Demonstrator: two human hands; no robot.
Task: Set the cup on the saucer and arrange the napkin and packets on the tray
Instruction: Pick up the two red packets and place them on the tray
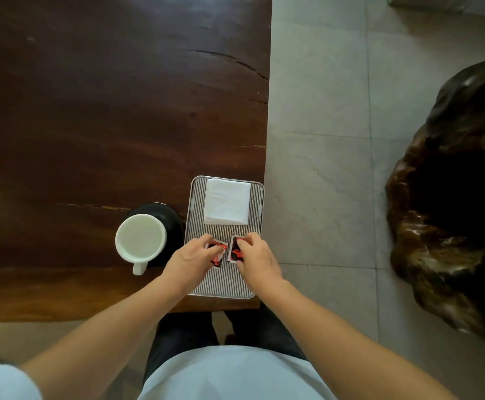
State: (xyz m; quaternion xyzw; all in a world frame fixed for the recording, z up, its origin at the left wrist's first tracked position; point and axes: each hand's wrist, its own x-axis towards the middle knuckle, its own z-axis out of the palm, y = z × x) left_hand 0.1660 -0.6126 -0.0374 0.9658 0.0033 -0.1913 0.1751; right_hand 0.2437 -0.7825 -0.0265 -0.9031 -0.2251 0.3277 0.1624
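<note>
A ribbed metal tray [224, 287] lies at the table's near right corner. A folded white napkin [227, 205] rests flat on its far half. Two red, black and white packets sit side by side in the tray's middle. My left hand [190, 259] pinches the left packet [217, 256]. My right hand [257, 259] pinches the right packet [235, 251]. Left of the tray, a white cup [140, 238] stands on a black saucer [169, 216], its handle pointing toward me.
The dark wooden table [105, 111] stretches far and left; its right edge runs just beside the tray. Grey floor tiles [322, 140] lie to the right, with a large dark carved wooden seat [455, 212] beyond them.
</note>
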